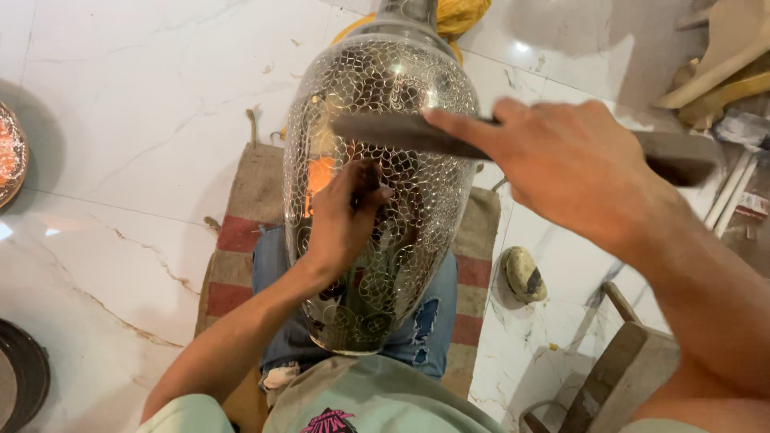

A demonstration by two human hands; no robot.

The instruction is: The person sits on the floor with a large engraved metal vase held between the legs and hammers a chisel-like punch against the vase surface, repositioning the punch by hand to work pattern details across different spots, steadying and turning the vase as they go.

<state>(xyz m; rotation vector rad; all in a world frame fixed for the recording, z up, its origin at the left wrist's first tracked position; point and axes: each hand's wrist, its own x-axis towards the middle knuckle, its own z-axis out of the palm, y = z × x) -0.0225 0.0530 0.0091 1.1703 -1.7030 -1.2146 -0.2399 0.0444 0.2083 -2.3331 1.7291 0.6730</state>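
Head view: a large engraved metal vase (pixel 377 184) lies lengthwise across the person's lap over a striped mat (pixel 241 240) on the marble floor (pixel 136 120), apparently so its flank faces up for working. The left hand (pixel 341 220) is clenched on a small dark tool, tip pressed to the vase; the right hand (pixel 561 164) grasps a flat dark bar (pixel 401 132) raised above it. Open floor lies left; a stone (pixel 524 274) and wooden pieces (pixel 618 377) crowd the right.

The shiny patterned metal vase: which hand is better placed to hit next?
Probably the right hand: it holds the dark flat hammering tool raised over the vase. The left hand presses a small tool against it.
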